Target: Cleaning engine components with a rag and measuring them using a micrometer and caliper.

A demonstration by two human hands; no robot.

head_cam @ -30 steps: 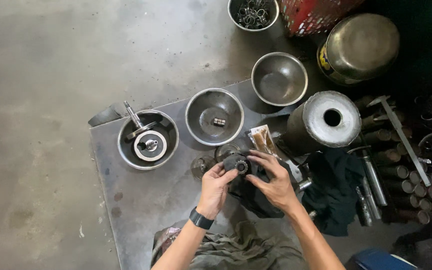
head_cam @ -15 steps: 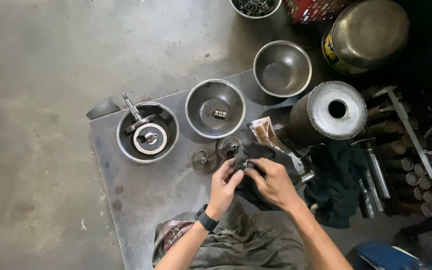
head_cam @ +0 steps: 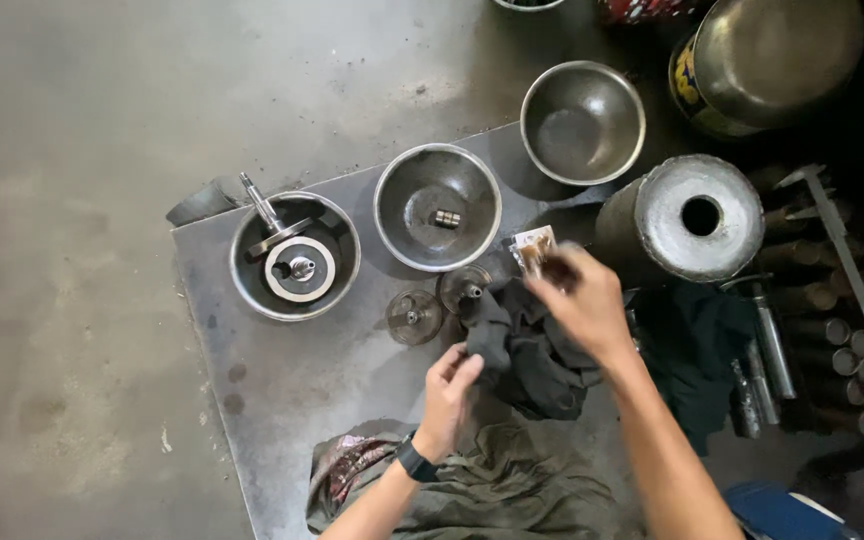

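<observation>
Dark rag [head_cam: 527, 350] lies bunched on the metal surface [head_cam: 292, 385] just in front of you, and your left hand [head_cam: 449, 392] pinches its near edge between thumb and fingers. Your right hand [head_cam: 580, 298] is blurred above the rag's far side, next to a small packet [head_cam: 530, 247]; whether it grips anything I cannot tell. Sorting looks well along: one steel bowl [head_cam: 295, 256] holds a shaft and a round disc, the middle bowl [head_cam: 437, 207] holds a small block, the far bowl [head_cam: 582, 122] looks empty. Two small glass-like caps [head_cam: 414, 317] sit loose on the surface beside the rag, not yet in a bowl.
</observation>
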